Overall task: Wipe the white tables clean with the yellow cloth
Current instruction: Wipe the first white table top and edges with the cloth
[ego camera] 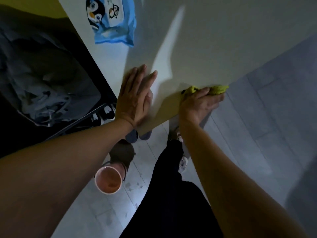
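A dim room with pale floor tiles lies below one white bench, whose near corner juts toward the person. At far left, beside the bench, sits a dark container of crumpled grey fabric. On the bench's far left part lies one blue wipes packet printed with penguins. Nearer, the left hand lies flat on the bench close to its left edge, fingers straight and together, pointing away from the person, holding nothing. Below it on the floor stands one pink cup, its mouth facing up, and dark trousers fill the lower middle. To the right, the right hand presses one yellow cloth against the bench's right-hand edge. The cloth is bunched, its long axis running along that edge, left to right. It lies under and beyond the curled fingers, which grip it, with yellow showing past the fingertips and beside the thumb.
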Demonstrator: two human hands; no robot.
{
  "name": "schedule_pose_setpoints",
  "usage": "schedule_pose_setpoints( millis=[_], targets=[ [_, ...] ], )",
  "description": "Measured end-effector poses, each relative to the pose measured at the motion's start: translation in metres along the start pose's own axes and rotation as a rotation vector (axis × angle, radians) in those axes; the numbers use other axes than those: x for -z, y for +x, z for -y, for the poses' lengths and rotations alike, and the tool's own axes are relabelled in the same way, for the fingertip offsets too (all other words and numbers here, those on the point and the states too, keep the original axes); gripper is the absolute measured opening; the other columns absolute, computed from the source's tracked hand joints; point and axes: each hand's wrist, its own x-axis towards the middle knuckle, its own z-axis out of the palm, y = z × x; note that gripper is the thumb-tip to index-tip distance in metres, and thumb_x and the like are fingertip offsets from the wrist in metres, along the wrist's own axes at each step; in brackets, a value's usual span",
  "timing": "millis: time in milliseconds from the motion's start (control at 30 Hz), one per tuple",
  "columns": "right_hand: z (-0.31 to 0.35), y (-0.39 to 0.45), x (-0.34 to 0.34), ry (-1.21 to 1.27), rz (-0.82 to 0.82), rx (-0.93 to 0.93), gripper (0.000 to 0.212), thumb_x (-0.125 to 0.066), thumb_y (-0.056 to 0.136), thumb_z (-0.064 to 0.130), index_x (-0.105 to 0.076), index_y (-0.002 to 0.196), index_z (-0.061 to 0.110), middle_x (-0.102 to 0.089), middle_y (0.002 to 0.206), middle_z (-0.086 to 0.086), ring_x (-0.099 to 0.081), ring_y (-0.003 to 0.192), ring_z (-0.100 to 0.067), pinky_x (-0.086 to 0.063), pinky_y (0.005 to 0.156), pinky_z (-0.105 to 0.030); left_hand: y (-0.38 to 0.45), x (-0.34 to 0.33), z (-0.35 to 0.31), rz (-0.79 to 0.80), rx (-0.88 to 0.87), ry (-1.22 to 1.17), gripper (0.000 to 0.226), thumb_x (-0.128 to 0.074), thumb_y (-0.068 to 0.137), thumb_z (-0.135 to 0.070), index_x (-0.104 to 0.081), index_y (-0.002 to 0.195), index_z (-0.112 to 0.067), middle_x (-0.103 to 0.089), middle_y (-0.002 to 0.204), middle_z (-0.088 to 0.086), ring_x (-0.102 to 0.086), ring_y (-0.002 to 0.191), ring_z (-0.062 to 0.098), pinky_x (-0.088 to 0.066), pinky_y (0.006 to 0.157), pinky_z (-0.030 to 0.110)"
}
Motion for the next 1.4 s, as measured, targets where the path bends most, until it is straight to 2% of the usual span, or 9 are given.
schedule_pose_setpoints(
  millis=[267,433,600,733,867,1000,1100,1300,1400],
  targets=[
    [0.001,0.024,0.003,0.053,-0.033,0.084,0.058,-0.027,0.108,0.035,-0.006,0.16,0.019,-0.026,0.155,-0.015,-0.036,0.14,-0.032,-0.029,0.115,-0.04,-0.004,0.006,-0.003,0.015,-0.016,-0.046,0.056,-0.028,0.107,-0.03,-0.036,0.161,-0.018,-0.025,0.169,0.017,-0.02,0.157,0.039,-0.017,0.127,0.055],
    [-0.002,0.016,-0.005,0.027,-0.078,0.1,0.059,-0.025,0.108,0.033,-0.005,0.16,0.014,-0.017,0.162,-0.017,-0.02,0.149,-0.033,-0.02,0.122,-0.047,-0.003,0.004,-0.001,-0.002,-0.025,-0.039,0.057,-0.026,0.106,-0.032,-0.037,0.16,-0.018,-0.027,0.169,0.015,-0.023,0.157,0.036,-0.018,0.127,0.052],
    [-0.056,-0.079,-0.022,0.041,-0.004,0.184,0.06,-0.028,0.109,0.034,-0.002,0.16,0.017,-0.017,0.161,-0.007,-0.019,0.137,-0.002,-0.001,0.111,-0.01,-0.003,0.004,0.003,-0.028,-0.037,-0.058,0.055,-0.034,0.104,-0.026,-0.043,0.157,-0.014,-0.032,0.166,0.019,-0.028,0.154,0.041,-0.022,0.126,0.055],
    [-0.089,-0.145,-0.035,0.098,0.043,0.165,0.059,-0.034,0.108,0.028,-0.009,0.16,0.016,-0.024,0.155,-0.001,-0.024,0.131,0.002,-0.008,0.097,0.01,-0.005,0.008,0.009,-0.014,-0.08,-0.12,0.051,-0.045,0.102,-0.014,-0.047,0.154,-0.01,-0.035,0.162,0.023,-0.031,0.151,0.045,-0.021,0.125,0.059],
    [-0.086,-0.134,-0.029,0.065,0.078,0.184,0.057,-0.032,0.108,0.03,-0.009,0.159,0.02,-0.023,0.159,-0.001,-0.024,0.134,-0.002,-0.021,0.109,-0.015,-0.009,0.015,0.013,0.034,-0.091,-0.219,0.05,-0.044,0.1,-0.006,-0.051,0.149,-0.003,-0.037,0.16,0.027,-0.034,0.15,0.045,-0.023,0.124,0.059],
    [-0.042,-0.055,-0.02,0.065,-0.084,0.136,0.047,-0.032,0.108,0.026,-0.025,0.152,0.01,-0.04,0.145,-0.016,-0.043,0.129,-0.027,-0.026,0.081,-0.02,-0.063,0.019,0.029,0.046,-0.067,-0.244,0.049,-0.037,0.101,-0.005,-0.051,0.147,0.001,-0.04,0.158,0.026,-0.035,0.149,0.044,-0.03,0.123,0.054],
    [-0.019,-0.024,-0.017,0.061,-0.135,0.092,0.051,-0.029,0.108,0.028,-0.019,0.156,0.012,-0.035,0.15,-0.017,-0.039,0.136,-0.031,-0.029,0.101,-0.026,-0.116,0.019,0.036,0.09,-0.064,-0.312,0.05,-0.033,0.106,-0.007,-0.041,0.155,-0.002,-0.033,0.165,0.019,-0.023,0.156,0.037,-0.027,0.127,0.048],
    [-0.059,-0.109,-0.04,0.018,-0.099,0.051,0.054,-0.026,0.109,0.032,-0.012,0.158,0.016,-0.028,0.154,-0.015,-0.037,0.135,-0.033,-0.028,0.105,-0.029,-0.13,0.024,0.034,0.109,0.024,-0.441,0.055,-0.027,0.104,-0.014,-0.041,0.156,-0.004,-0.033,0.167,0.01,-0.02,0.158,0.031,-0.025,0.128,0.047],
    [-0.091,-0.178,-0.049,0.015,0.022,0.051,0.056,-0.025,0.107,0.042,-0.004,0.158,0.029,-0.025,0.154,0.001,-0.035,0.119,-0.009,-0.029,0.098,-0.026,-0.13,0.031,0.041,0.169,0.023,-0.413,0.057,-0.042,0.1,-0.023,-0.042,0.155,-0.008,-0.033,0.167,0.007,-0.023,0.156,0.034,-0.032,0.124,0.053]
  ],
)
